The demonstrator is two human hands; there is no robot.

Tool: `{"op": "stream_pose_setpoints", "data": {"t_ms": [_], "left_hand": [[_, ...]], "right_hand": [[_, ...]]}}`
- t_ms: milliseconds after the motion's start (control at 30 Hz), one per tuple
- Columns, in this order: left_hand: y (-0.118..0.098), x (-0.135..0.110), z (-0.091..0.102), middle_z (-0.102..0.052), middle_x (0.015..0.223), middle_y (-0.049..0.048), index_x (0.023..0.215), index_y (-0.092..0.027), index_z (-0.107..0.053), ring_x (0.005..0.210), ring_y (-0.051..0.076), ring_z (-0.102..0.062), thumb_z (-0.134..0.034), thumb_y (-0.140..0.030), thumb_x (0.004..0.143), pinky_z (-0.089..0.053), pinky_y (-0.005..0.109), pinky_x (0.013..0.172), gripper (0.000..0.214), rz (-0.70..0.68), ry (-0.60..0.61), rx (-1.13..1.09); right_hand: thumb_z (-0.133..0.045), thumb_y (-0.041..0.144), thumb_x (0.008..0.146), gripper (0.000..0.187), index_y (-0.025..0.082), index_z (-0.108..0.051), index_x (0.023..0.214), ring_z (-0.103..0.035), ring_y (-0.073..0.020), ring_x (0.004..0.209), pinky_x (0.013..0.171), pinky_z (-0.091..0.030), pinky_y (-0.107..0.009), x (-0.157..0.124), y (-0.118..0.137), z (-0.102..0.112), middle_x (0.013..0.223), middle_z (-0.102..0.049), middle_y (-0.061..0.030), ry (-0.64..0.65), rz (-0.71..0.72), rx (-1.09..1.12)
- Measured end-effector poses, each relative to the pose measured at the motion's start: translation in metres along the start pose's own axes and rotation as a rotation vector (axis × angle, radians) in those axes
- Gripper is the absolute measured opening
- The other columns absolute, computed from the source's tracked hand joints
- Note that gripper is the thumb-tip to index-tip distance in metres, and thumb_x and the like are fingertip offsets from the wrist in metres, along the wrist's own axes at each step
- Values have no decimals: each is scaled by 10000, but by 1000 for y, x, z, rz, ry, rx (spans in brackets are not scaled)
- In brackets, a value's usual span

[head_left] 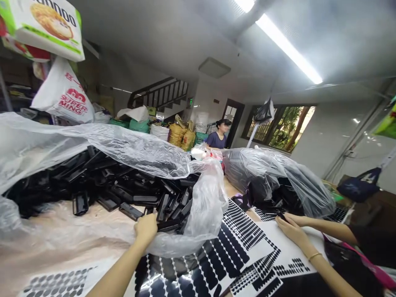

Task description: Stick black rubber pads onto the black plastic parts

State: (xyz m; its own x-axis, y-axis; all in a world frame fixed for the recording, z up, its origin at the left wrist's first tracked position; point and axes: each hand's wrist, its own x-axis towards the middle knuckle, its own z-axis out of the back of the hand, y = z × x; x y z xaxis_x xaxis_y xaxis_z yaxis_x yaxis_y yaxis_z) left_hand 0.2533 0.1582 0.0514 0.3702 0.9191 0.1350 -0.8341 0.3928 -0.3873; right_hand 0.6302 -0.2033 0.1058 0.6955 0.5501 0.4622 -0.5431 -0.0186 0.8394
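A black, oblong plastic piece with a glossy face (131,211) lies at the near edge of the heap, just up and to the left of the left hand (146,227), the nearer hand by far. Its long axis slants from upper left to lower right, so its lower end points toward the knuckles. The left hand's fingers are curled into a loose fist whose tips face away, and I cannot tell whether they grip anything. Around it, a loose heap of black plastic pieces (105,177) spills from a clear plastic bag (210,202). Well to the right, a hand wearing a thin bracelet (292,234) and a dark-sleeved co-worker's hand (296,219) meet at a small black piece (281,216); whether the braceleted one is the person's own right hand, and how its fingers close, is unclear. Between lie white sheets of black dots (244,225).
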Motion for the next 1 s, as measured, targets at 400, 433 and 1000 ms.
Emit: {"op": "stream_pose_setpoints", "data": {"t_ms": [400, 433, 1000], "left_hand": [[153, -156, 100, -618, 710, -6, 840, -184, -566, 683, 176, -627, -573, -330, 726, -550, 334, 663, 184, 397, -251, -1151], [162, -175, 102, -623, 727, -4, 866, -183, -566, 670, 168, -630, -583, -290, 722, -557, 329, 631, 180, 487, -262, -1225], [189, -255, 88, -620, 997, 56, 959, -149, -639, 821, 173, -625, -724, -338, 628, -570, 279, 619, 391, 639, -126, -1381]], "right_hand": [[-519, 246, 780, 101, 204, -565, 700, -535, -132, 648, 626, -403, -265, -262, 184, -350, 661, -573, 16, 775, -225, 91], [-510, 233, 791, 98, 201, -570, 720, -538, -134, 670, 654, -401, -267, -265, 180, -364, 693, -586, 9, 796, -176, 48], [-451, 228, 824, 149, 171, -562, 743, -554, -173, 720, 649, -394, -285, -246, 196, -411, 775, -610, -54, 948, -19, -215]]}}
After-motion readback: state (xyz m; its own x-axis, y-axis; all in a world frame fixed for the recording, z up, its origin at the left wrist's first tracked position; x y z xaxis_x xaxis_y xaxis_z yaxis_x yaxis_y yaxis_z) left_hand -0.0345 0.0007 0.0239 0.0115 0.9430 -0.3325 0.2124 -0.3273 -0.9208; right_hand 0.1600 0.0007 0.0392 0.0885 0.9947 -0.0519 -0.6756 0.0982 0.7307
